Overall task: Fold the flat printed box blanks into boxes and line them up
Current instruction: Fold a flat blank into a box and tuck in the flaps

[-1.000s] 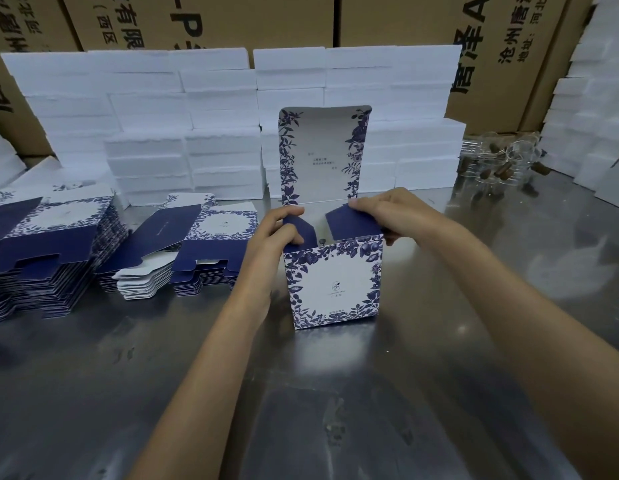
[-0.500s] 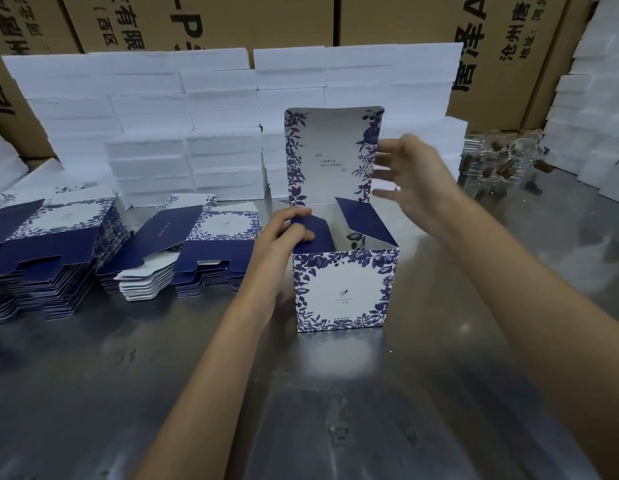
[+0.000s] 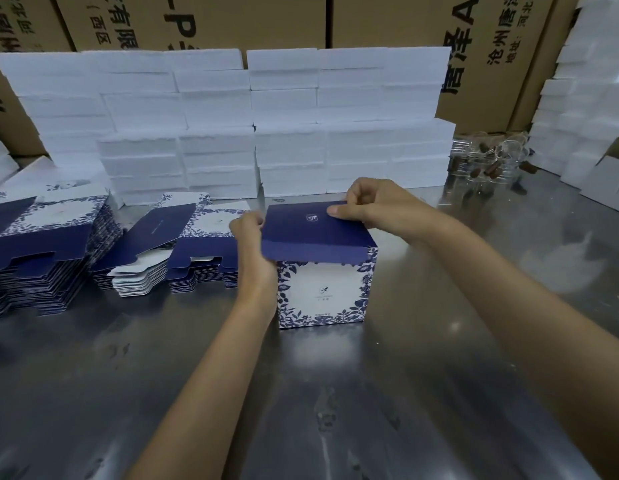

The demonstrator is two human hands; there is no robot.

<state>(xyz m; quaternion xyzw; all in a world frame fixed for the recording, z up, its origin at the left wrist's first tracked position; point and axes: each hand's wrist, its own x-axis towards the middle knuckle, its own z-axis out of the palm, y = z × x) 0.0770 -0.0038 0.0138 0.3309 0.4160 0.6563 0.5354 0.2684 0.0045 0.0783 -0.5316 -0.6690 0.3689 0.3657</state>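
Printed box [image 3: 323, 292] upright on steel table [image 3: 336, 410] | left hand [image 3: 251, 244] grips its side | right hand [image 3: 374, 204] pinches blue lid [image 3: 311, 233]

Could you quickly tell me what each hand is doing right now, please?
Left hand: curled on the left edge of the box, at its lid.
Right hand: pinching the lid's far edge, thumb on top.

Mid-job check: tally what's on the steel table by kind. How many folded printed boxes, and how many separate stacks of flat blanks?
Folded printed boxes: 1, the box, its lid held by the left hand and right hand
Stacks of flat blanks: 3, the left stack, the middle stack, the right stack
Total: 4
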